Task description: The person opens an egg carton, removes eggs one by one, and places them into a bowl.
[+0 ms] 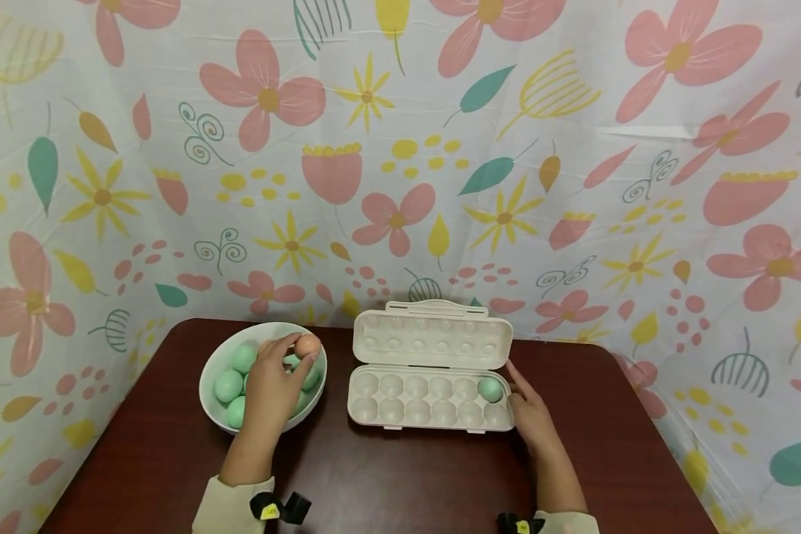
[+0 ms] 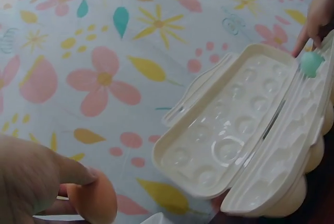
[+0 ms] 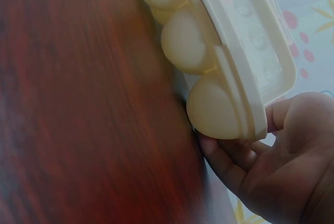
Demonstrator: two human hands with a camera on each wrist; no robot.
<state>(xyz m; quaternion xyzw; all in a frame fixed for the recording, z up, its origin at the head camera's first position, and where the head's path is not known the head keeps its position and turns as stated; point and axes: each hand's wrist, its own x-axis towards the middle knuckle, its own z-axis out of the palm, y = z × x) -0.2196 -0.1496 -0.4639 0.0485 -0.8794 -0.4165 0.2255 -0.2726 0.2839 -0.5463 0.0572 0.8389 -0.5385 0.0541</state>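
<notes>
My left hand (image 1: 271,386) pinches a brown egg (image 1: 308,345) between thumb and fingers over the right side of the white bowl (image 1: 207,404). Several pale green eggs (image 1: 228,386) lie in that bowl, some hidden behind the hand. In the left wrist view the brown egg (image 2: 94,199) shows close up. To the right stands a cream egg carton (image 1: 430,400), its lid (image 1: 434,337) tipped back. One green egg (image 1: 490,389) sits in the back-row cup at the far right. At that end my right hand (image 1: 532,419) holds the carton, fingers under its edge in the right wrist view.
A dark reddish-brown table (image 1: 400,475) carries the bowl and the carton. Directly behind its back edge hangs a white cloth (image 1: 400,297) with flower prints, which also runs along both sides. The raised lid reaches near this cloth.
</notes>
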